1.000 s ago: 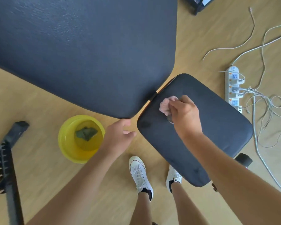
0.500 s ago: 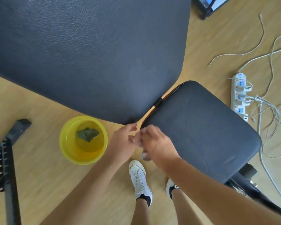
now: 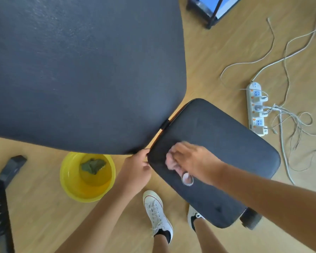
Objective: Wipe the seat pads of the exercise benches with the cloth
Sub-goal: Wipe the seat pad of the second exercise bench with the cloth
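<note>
step: mid-wipe on the seat pad (image 3: 226, 157), near-left corner; judged early, most of pad not yet covered.
right hand (image 3: 193, 163): palm down, fingers curled, pressing the cloth (image 3: 171, 161) flat to pad; blurred, so prob. moving.
cloth: pink, bunched under rt fingers, poking out on the thumb side.
left hand (image 3: 137, 167): loosely curled on pad's left edge, thumb at the rim; seemed to be steadying it.
next: prob. sweep away from the body across the far half.
bowl (image 3: 69, 179): left of the lt hand.
</note>
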`<state>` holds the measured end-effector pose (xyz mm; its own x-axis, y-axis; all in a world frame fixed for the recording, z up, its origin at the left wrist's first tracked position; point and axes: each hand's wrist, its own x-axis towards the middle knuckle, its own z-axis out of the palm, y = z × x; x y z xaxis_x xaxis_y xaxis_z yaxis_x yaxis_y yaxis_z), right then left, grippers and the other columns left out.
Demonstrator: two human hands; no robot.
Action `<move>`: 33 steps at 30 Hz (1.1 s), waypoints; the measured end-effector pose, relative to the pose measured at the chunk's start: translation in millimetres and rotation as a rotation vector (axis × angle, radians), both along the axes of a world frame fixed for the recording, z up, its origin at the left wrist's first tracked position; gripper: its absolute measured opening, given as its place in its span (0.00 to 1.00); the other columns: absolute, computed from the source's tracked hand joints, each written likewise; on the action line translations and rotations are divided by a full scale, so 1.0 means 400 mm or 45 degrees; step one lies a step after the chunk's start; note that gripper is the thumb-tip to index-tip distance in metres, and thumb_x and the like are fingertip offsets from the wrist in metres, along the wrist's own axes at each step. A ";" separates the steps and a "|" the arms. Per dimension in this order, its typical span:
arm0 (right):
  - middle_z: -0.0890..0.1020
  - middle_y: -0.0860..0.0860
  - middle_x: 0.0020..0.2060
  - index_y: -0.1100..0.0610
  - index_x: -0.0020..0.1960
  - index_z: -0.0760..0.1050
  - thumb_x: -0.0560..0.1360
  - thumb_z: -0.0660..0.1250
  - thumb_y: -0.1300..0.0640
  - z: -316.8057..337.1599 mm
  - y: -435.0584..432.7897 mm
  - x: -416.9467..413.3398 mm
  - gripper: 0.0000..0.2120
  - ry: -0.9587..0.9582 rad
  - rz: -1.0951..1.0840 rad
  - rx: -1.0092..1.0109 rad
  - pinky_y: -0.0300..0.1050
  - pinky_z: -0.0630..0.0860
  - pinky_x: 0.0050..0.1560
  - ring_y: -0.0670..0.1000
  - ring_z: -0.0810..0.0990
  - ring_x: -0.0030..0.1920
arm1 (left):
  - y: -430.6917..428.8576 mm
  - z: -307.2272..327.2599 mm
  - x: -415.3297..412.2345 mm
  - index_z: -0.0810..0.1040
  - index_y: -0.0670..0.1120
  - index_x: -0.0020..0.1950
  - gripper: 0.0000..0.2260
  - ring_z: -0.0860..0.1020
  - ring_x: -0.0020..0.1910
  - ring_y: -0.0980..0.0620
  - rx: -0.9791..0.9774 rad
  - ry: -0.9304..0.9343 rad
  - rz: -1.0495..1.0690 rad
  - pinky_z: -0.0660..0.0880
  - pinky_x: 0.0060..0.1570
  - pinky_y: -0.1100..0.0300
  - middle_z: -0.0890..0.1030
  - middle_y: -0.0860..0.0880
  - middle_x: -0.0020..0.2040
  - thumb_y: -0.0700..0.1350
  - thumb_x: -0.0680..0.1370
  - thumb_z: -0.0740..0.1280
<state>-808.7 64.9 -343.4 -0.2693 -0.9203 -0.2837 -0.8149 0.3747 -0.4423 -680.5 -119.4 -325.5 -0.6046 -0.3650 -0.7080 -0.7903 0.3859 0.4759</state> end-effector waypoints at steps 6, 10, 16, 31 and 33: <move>0.75 0.57 0.43 0.63 0.47 0.79 0.79 0.64 0.64 -0.015 0.041 -0.032 0.06 0.011 -1.387 -0.084 0.49 0.75 0.39 0.59 0.77 0.41 | 0.023 -0.015 -0.042 0.77 0.41 0.73 0.23 0.83 0.62 0.45 -0.134 -0.042 -0.084 0.78 0.62 0.52 0.87 0.41 0.58 0.48 0.79 0.69; 0.81 0.53 0.47 0.60 0.52 0.82 0.72 0.66 0.59 0.014 0.231 0.215 0.11 -0.186 -0.315 -0.078 0.43 0.80 0.45 0.51 0.76 0.48 | 0.032 -0.024 -0.067 0.81 0.38 0.67 0.22 0.84 0.59 0.41 -0.275 -0.062 -0.119 0.78 0.57 0.51 0.87 0.40 0.59 0.51 0.79 0.72; 0.74 0.55 0.42 0.65 0.48 0.80 0.81 0.65 0.61 0.010 0.370 -0.038 0.08 0.219 -1.398 0.064 0.47 0.72 0.36 0.57 0.75 0.37 | 0.032 -0.052 -0.091 0.83 0.34 0.61 0.19 0.83 0.56 0.35 -0.312 -0.093 -0.148 0.77 0.56 0.49 0.88 0.37 0.52 0.46 0.76 0.76; 0.76 0.60 0.38 0.67 0.39 0.79 0.76 0.69 0.67 0.012 0.445 0.085 0.07 0.234 -1.742 0.090 0.42 0.65 0.35 0.57 0.73 0.31 | 0.022 -0.039 -0.127 0.78 0.25 0.47 0.20 0.80 0.51 0.25 -0.285 -0.238 -0.348 0.77 0.45 0.43 0.82 0.26 0.46 0.45 0.77 0.74; 0.77 0.58 0.39 0.65 0.40 0.79 0.74 0.70 0.68 0.004 0.385 0.241 0.04 0.092 -1.418 -0.030 0.41 0.68 0.35 0.56 0.75 0.35 | 0.021 -0.039 -0.130 0.77 0.25 0.46 0.20 0.79 0.51 0.25 -0.280 -0.271 -0.372 0.75 0.42 0.46 0.81 0.26 0.46 0.44 0.77 0.74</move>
<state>-712.3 218.9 -341.7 -0.9624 -0.1595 -0.2199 -0.0530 0.9042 -0.4239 -732.5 -110.9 -341.0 -0.5541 -0.3559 -0.7525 -0.7041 0.6826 0.1956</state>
